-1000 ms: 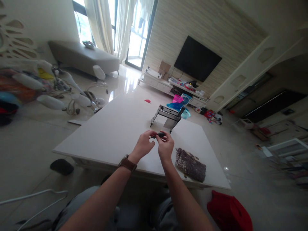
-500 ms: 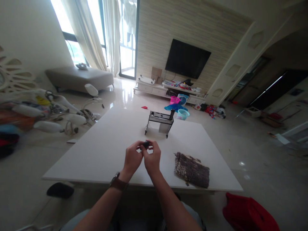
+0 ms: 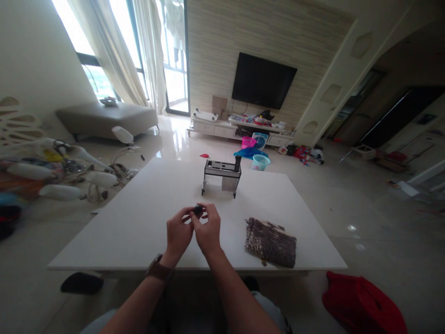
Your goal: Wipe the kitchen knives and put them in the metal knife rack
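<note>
I see my left hand (image 3: 178,233) and right hand (image 3: 208,230) touching over the near middle of the table (image 3: 139,222), a small object (image 3: 198,210) pinched between their fingertips. Beyond them, toward the far edge, stands a metal rack (image 3: 221,177). A patterned cloth (image 3: 270,241) lies on the table right of my hands. On the floor, near right, sits a bag (image 3: 363,308).

small black object (image 3: 198,211) pinched between both hands; white tabletop (image 3: 139,218); dark brown pouch (image 3: 270,242) with a pale mottled pattern; grey and black metal rack (image 3: 221,175); brown watch strap (image 3: 158,269); red bag (image 3: 361,306) on the cream floor.
</note>
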`<state>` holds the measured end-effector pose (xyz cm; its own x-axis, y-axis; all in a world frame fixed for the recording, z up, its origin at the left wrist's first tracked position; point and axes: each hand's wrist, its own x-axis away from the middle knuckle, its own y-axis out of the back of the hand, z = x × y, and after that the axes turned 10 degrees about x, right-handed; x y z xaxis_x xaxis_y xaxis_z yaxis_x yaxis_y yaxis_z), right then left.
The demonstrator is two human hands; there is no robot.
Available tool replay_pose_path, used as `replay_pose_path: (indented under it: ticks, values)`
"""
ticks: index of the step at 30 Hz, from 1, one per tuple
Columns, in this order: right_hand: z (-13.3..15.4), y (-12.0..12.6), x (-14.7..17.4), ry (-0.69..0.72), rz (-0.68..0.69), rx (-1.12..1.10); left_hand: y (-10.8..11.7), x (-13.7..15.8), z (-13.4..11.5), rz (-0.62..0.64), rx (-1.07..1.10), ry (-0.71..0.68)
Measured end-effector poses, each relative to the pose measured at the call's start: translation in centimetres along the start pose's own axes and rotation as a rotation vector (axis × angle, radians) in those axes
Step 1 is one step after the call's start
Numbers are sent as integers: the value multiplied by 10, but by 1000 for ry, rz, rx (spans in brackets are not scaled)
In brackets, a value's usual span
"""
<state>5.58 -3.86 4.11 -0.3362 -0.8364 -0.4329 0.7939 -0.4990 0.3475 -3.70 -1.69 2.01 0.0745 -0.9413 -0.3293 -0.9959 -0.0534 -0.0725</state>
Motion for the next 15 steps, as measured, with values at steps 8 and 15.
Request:
replay_pose_path:
  ticks: [8, 15]
  values:
    - [3, -8, 1, 12, -9, 8, 4, -1, 3, -20, 10, -15]
    - [9, -17, 7, 56, -1, -14, 15, -1, -4, -43, 17, -55]
